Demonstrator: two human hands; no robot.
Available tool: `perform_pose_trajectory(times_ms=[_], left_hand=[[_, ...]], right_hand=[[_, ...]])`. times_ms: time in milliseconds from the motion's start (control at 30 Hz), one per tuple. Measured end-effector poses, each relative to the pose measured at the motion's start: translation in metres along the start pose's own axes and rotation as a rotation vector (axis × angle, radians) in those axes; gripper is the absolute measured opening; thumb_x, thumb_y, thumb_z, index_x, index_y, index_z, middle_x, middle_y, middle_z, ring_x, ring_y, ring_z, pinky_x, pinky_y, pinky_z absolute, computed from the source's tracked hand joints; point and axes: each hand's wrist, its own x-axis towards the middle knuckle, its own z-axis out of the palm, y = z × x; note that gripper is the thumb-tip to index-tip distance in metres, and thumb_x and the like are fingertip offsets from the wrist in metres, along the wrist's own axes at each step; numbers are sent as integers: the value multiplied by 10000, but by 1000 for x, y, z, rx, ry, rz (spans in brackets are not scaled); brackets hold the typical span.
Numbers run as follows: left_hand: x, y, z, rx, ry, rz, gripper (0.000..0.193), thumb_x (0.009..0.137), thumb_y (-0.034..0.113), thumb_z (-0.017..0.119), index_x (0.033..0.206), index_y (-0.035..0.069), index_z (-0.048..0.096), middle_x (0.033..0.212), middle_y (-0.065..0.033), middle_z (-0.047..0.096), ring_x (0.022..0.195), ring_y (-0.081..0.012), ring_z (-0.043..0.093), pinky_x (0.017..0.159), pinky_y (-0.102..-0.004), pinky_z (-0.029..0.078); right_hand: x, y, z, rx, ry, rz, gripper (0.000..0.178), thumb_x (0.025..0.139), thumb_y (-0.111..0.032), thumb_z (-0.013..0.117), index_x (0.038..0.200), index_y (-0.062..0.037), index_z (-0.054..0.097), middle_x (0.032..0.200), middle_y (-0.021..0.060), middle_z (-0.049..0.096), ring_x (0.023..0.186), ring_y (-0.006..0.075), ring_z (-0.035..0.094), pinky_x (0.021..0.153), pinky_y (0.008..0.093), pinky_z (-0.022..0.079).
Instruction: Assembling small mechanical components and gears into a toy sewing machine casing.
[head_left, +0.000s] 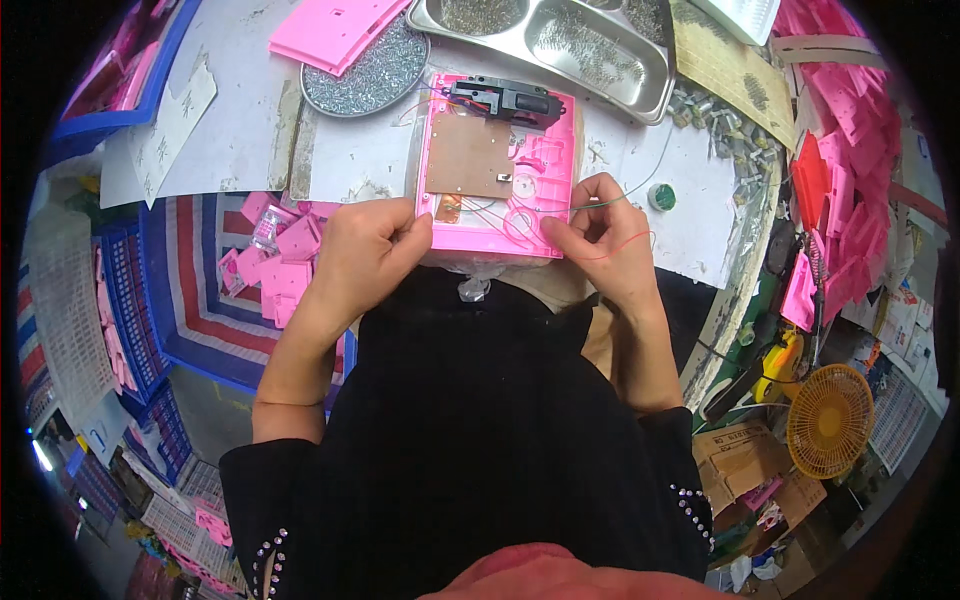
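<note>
Overhead view of a person in a black top with rhinestone-trimmed sleeves, both bare hands at a shallow, square pink plastic housing (480, 240). The housing is at the near edge of a white, paper-covered table (640, 150), directly in front of the person's chest, its open side facing up.

The left hand (372, 240) is closed on the housing's lower left edge. The right hand (612, 235) is half curled at the lower right corner, its thumb against the rim; a thin green wire (655, 165) and a thin red wire (640, 237) run by its fingers, and whether it pinches them cannot be told.

Inside the housing are a flat brown rectangular board (465, 155) and, along the top, a black plastic mechanism (510, 102).

Beyond it stand a round metal bowl (425, 75) of small silvery screws, partly covered by a flat pink plastic panel (335, 30), and a stainless steel compartment tray (655, 115) of tiny metal parts. A small green-topped spool (662, 196) sits just beside the right hand
</note>
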Motion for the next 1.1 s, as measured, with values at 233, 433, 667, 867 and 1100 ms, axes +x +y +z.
perform_pose_trajectory(times_ms=[233, 433, 667, 867, 1100], left_hand=[[1, -2, 6, -105, 34, 69, 341, 900, 87, 650, 612, -3, 490, 545, -72, 524, 490, -133, 492, 498, -308, 370], [-5, 4, 14, -212, 111, 83, 289, 841, 31, 669, 623, -10, 484, 545, -89, 449, 488, -191, 458, 498, -344, 361], [-8, 7, 19, -160, 209, 287, 293, 821, 11, 693, 631, 26, 470, 574, -78, 451, 490, -203, 453, 486, -337, 350], [-7, 16, 19, -206, 191, 338, 304, 806, -14, 700, 625, 33, 461, 573, -75, 448, 485, -202, 449, 476, -336, 338], [9, 39, 18, -220, 50, 485, 284, 809, 23, 708, 634, 32, 484, 578, -83, 464, 494, -230, 466, 483, -359, 352]], right_hand=[[-3, 6, 4, 306, 32, -46, 287, 875, -55, 713, 1094, -48, 528, 601, -46, 544, 553, 11, 442, 522, 207, 350], [-9, 6, -1, 389, -16, -93, 306, 927, 21, 654, 1157, -49, 463, 708, -29, 617, 630, 11, 506, 579, 191, 362], [-23, -7, -2, 557, 113, -143, 405, 889, 2, 695, 1221, -40, 468, 724, 5, 648, 614, 10, 538, 534, 172, 367], [-34, -14, -6, 578, 129, -133, 540, 911, 10, 646, 1401, -10, 420, 769, 13, 672, 631, 13, 537, 559, 175, 379], [-65, -10, -21, 393, 289, -254, 620, 927, 2, 611, 1509, -4, 395, 740, -27, 611, 634, 4, 464, 566, 182, 357]])
